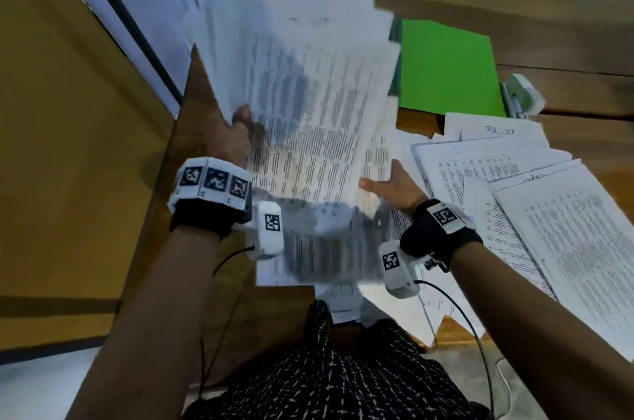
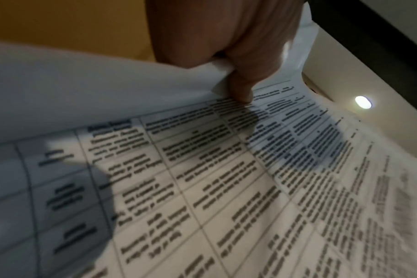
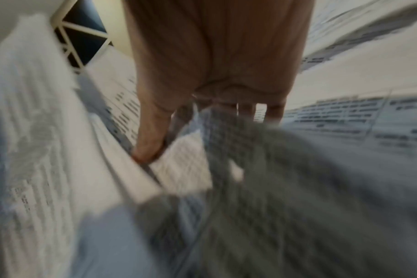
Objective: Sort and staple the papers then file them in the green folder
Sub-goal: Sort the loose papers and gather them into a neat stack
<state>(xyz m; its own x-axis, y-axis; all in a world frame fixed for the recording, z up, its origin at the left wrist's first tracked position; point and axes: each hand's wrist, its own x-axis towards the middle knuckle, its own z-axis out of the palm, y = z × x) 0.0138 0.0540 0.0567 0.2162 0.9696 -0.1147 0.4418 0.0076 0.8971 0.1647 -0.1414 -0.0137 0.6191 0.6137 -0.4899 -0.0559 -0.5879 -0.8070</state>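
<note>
White sheets up off the desk, both hands on the bundle

White printed papers (image 1: 302, 104) are lifted in a fanned, blurred bundle over the near-left part of the wooden desk (image 1: 566, 52). Left hand (image 1: 228, 136) has the bundle's left edge, and the wrist view is clear on it: thumb (image 2: 240, 88) curled over the top sheet, pinching the paper against the fingers behind. Right hand (image 1: 394, 188) sits at the lower right corner of the bundle, thumb out to the left, fingers hidden under the pages; its wrist view is smeared, but the thumb (image 3: 150, 139) looks pressed onto a sheet with the fingers beyond, so it reads as a grip on the papers too.

Green folder (image 1: 449, 69) lies flat and closed on the far side of the desk, just right of the raised bundle. Pale stapler (image 1: 523, 93) lies just beside the folder's right edge. More printed sheets (image 1: 535, 193) are spread in overlapping layers across the near-right of the desk
</note>
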